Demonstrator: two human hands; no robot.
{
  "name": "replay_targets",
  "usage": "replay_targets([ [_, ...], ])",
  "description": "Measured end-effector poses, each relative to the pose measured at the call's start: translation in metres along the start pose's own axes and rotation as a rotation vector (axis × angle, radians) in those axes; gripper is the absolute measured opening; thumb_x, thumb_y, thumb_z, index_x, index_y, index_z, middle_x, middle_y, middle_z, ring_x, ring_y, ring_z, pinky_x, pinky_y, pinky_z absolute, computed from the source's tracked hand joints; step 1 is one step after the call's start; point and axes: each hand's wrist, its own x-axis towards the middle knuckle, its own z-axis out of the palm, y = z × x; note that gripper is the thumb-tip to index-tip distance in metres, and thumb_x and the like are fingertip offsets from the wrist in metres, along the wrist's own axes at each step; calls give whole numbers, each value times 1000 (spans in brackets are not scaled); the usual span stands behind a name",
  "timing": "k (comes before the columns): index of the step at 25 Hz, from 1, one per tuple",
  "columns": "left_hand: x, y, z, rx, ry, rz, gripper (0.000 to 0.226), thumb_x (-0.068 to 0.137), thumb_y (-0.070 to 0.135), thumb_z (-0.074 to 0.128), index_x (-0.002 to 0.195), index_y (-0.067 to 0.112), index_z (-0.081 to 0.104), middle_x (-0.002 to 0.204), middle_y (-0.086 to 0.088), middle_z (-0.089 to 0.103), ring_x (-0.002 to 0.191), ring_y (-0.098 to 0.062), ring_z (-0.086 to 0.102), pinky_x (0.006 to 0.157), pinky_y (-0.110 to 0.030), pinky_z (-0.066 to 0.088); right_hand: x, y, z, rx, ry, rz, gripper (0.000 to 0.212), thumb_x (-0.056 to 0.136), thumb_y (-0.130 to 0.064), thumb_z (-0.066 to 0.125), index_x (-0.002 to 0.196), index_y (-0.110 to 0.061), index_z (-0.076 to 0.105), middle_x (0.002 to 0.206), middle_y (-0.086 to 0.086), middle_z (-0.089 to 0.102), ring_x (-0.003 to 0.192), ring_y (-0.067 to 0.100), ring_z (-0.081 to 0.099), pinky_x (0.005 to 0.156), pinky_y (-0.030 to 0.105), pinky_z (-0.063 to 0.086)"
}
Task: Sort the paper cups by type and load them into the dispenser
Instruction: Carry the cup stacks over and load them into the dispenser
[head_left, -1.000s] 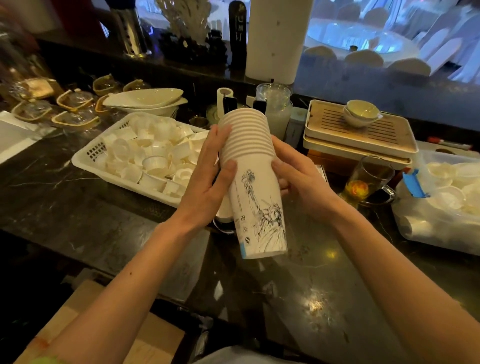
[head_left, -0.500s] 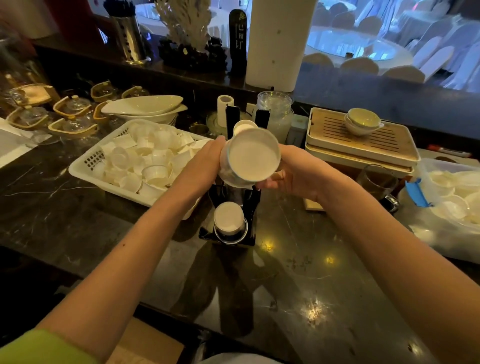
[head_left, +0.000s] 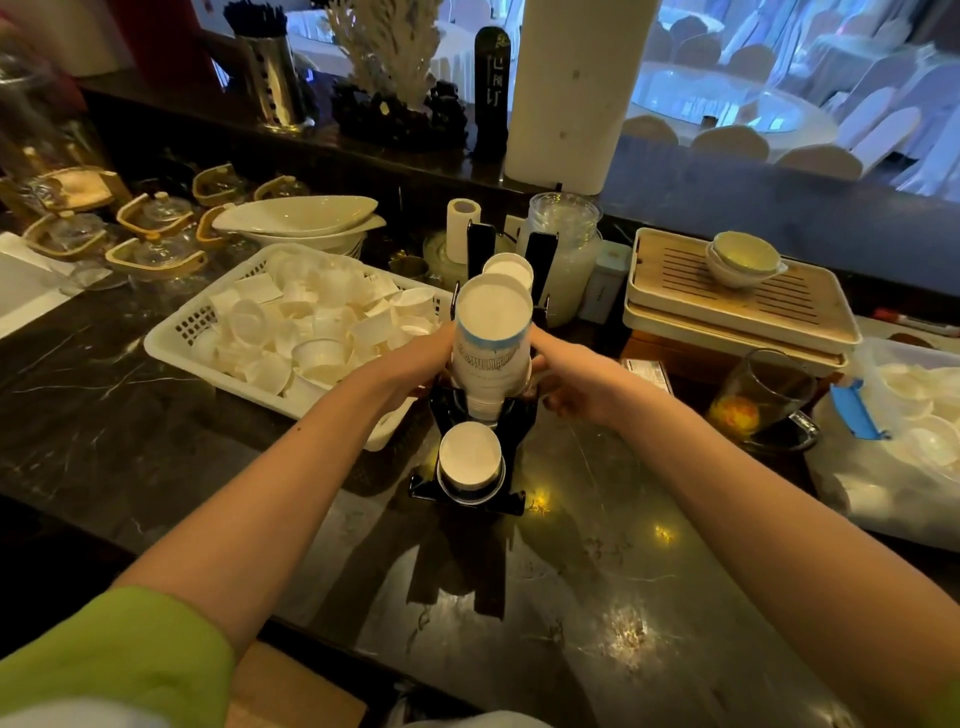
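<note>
Counter (head_left: 597, 571): dark veined marble, bearing everything below.
Basket (head_left: 171, 343): white slotted plastic, left of centre, heaped with small loose cups (head_left: 311, 332).
Tea tray (head_left: 737, 306): slatted wood at right rear, with a pale bowl (head_left: 745, 254) resting on it.
Dispenser (head_left: 521, 415): black frame at centre, just beside the basket's near corner. A front stack (head_left: 470, 457) sits in its nearest ring and a rear stack (head_left: 508, 270) shows behind.
Cup stack (head_left: 491, 348): nested paper cups, bases up, with a blue band near the top. It is held upright over the dispenser's middle ring, lower rims reaching into the frame.
Left hand (head_left: 410, 364): wrapped round the cup stack's left side, grasping it.
Right hand (head_left: 576, 379): fingers curled against the cup stack's right side, grasping it low down.
Glass mug (head_left: 769, 395): right of the hands, with an amber drink inside.
</note>
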Motion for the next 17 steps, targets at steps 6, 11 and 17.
replay_targets([
  [6, 9, -17, 1, -73, -2, -34, 47, 99, 58, 32, 113, 23, 59, 111, -6, 61, 106, -26, 53, 105, -41, 38, 9, 9, 8, -89, 52, -20, 76, 93, -70, 30, 132, -8, 53, 116, 13, 60, 83, 20, 60, 77, 37, 54],
  [11, -21, -37, 10, -46, 266, 464, 44, 97, 56, 40, 135, 35, 51, 133, 14, 56, 124, -2, 51, 101, -22, 42, -29, 16, 0, -197, 219, -629, 48, 98, -51, 44, 136, -22, 53, 112, -15, 63, 97, -5, 59, 83, 21, 51],
  [17, -24, -38, 20, 98, 383, 721, 50, 97, 35, 57, 144, 23, 45, 138, 9, 55, 126, -3, 52, 102, -29, 48, -20, 20, 12, -272, 257, -962, 50, 97, -26, 58, 144, -14, 46, 141, 2, 55, 130, 8, 49, 104, 32, 47],
])
